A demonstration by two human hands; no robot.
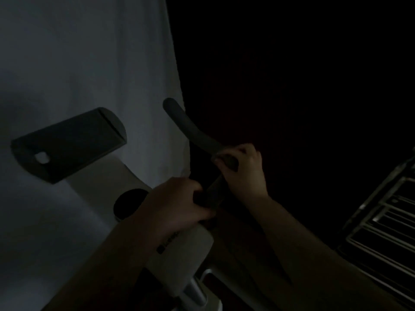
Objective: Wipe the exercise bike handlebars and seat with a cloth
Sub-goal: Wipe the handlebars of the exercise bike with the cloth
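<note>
Very dim scene: pale wall to the left, black to the right, metal rack at the lower right edge. Against the wall, the exercise bike's white frame rising from the bottom, with a dark console up left. From near the frame's top, the handlebar running as a long dark bar, long axis up and to the left, tip curving away against the wall. Left hand at the lower end of that bar, fingers curled round it close to the frame. Right hand further up the same bar, fingers and thumb clamped round it over something dark, probably the cloth, too dim to be certain. Seat not in view, likely behind and below. Bare stretch of bar lying up-left of the right hand's fingers, so right hand nearer; next stroke likely a slide along the axis toward the tip
</note>
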